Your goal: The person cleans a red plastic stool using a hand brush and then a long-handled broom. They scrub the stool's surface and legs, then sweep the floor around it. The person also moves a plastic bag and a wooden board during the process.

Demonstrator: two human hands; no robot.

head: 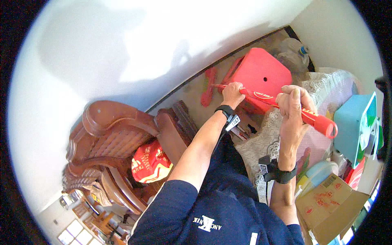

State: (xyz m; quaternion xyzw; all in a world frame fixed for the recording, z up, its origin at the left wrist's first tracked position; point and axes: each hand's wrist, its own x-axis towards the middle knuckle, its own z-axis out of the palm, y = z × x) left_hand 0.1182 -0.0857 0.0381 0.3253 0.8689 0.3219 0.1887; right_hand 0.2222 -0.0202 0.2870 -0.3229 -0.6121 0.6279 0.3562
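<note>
My left hand [233, 95] is wrapped around the lower part of a red handle [264, 97] printed with pale writing. Farther up, my right hand [294, 105] grips the same handle near its end, which carries a hanging loop. The handle slants down to a narrow red head [209, 87] at the floor, probably a broom's; it is blurred, so its exact kind is unclear. Just beyond my left hand stands a red plastic stool [268, 67] with a round hole in its seat. The handle crosses in front of the stool's near side.
A carved wooden armchair [113, 119] holding a red printed bag [151, 162] stands at left. To the right are a lace-covered table [260, 150], a turquoise bin [349, 122] and a cardboard box [327, 199]. A plastic bottle [303, 50] lies in the wall corner.
</note>
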